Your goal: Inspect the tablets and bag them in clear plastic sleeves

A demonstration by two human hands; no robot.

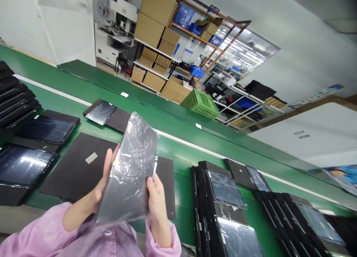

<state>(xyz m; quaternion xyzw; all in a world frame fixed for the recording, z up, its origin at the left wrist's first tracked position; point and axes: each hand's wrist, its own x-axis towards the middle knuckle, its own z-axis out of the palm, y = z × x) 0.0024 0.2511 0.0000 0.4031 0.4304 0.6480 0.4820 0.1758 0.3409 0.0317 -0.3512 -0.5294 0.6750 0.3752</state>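
Note:
A flat dark panel in a clear, wrinkled plastic bag [131, 171] is tilted up in front of my chest, held between both hands. My left hand [104, 179] lies along its left edge, with part of the fingers hidden behind it. My right hand [156, 193] grips the right edge, thumb on the front face. Beneath the bag, a black board [78, 167] with a small pale label rests on the green bench. Part of another dark board [166, 186] shows to the right of the bag. Just beyond the bag sits a black tray with a glossy screen [100, 112].
Black trays with glossy screens [46, 128] lie at the left, beside a stack of black trays [15, 97]. Stacked trays with screens [225, 190] stand at the right. The green bench [181, 171] runs across; behind it are green crates [200, 103] and cardboard boxes [152, 30].

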